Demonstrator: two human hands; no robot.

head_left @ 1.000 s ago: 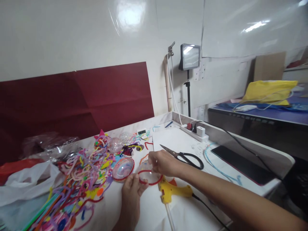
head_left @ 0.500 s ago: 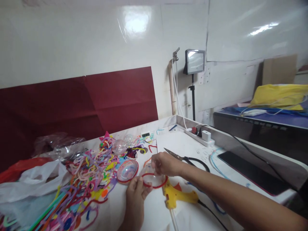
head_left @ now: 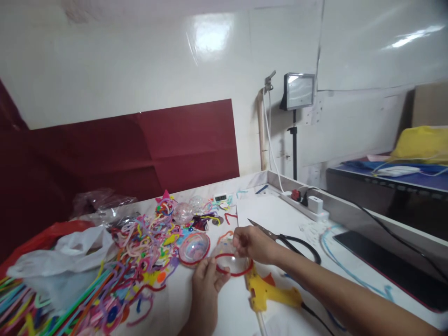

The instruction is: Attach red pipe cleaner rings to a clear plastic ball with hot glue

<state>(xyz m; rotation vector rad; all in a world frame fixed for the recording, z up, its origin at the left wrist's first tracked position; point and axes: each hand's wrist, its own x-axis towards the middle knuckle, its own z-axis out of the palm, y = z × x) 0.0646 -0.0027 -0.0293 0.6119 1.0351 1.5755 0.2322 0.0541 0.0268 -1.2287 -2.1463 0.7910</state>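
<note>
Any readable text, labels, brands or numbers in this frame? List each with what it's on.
Nothing can be read.
Small digital timer: display digits too small to read.
Dark panel edge at right: row of pale marks, blurred.
Red-rimmed clear dome, held by left hand and right hand: no print visible.
Yellow glue gun: no label visible.
</note>
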